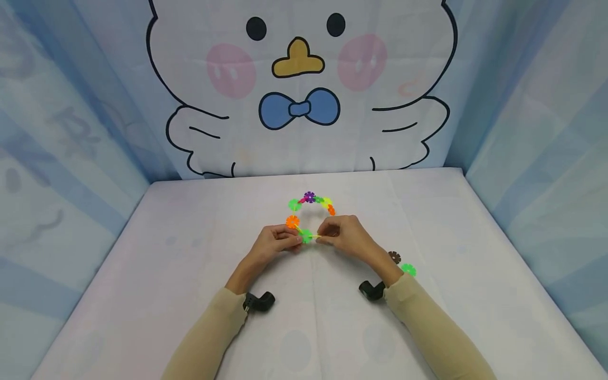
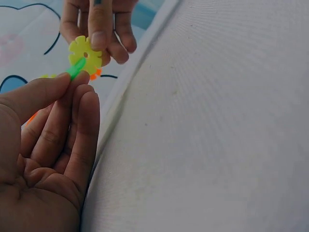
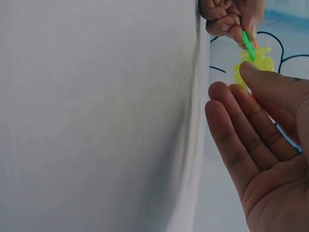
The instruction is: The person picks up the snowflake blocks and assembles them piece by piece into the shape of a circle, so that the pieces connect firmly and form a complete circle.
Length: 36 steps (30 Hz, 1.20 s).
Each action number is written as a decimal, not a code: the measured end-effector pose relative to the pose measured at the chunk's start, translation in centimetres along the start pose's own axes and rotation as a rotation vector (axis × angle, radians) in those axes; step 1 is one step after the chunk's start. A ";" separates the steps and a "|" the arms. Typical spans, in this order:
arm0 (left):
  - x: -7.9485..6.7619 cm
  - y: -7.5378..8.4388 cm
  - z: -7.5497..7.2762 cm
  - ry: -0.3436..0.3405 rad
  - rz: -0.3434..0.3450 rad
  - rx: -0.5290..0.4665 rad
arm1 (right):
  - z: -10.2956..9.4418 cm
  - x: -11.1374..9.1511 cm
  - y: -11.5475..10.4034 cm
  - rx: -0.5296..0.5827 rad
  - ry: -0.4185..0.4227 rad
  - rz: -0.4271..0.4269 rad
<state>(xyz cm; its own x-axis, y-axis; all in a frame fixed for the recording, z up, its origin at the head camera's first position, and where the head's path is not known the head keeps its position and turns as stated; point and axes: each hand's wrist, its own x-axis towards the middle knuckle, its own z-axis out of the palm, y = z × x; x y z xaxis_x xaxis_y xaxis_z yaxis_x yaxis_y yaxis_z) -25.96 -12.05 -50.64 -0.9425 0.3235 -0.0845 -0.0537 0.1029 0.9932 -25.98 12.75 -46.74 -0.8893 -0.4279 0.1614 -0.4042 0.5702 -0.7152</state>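
Note:
A curved chain of several notched plastic snowflake discs stands over the table, held at its near side. My left hand [image 1: 276, 242] pinches a green disc [image 1: 306, 236] between thumb and fingertips, beside an orange disc [image 1: 292, 221]. Opposite it, my right hand [image 1: 348, 235] pinches a yellow disc [image 2: 86, 54], seen edge-on in the head view. In the left wrist view the green disc meets the yellow one at its slots; how deep cannot be told. A purple disc [image 1: 310, 197] sits at the far bend, and another orange disc [image 1: 331, 210] ends near the right fingers.
Beside the right wrist lie a loose brown disc [image 1: 395, 257] and a loose green disc [image 1: 408, 269], partly behind the forearm. A white cloth covers the table [image 1: 190, 274]. Printed curtains [image 1: 299, 148] stand at the back and both sides.

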 end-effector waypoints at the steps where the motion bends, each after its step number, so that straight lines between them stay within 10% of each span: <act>1: 0.0 0.0 0.0 -0.001 0.001 -0.001 | -0.1 0.0 0.1 0.003 -0.007 0.001; 25: 0.1 0.1 0.0 -0.007 -0.017 -0.018 | -10.1 -7.6 6.3 -0.218 -0.175 0.153; 36: 0.1 0.0 0.1 -0.003 -0.027 -0.035 | -11.0 -9.4 7.5 -0.196 -0.219 0.210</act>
<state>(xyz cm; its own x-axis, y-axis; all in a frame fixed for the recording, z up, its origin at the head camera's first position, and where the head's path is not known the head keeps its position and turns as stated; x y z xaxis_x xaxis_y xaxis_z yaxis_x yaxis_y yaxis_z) -25.98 -11.91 -50.62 -0.9394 0.3243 -0.1111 -0.0903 0.0786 0.9928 -22.95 28.74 -46.14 -0.8988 -0.4155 -0.1401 -0.2699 0.7760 -0.5700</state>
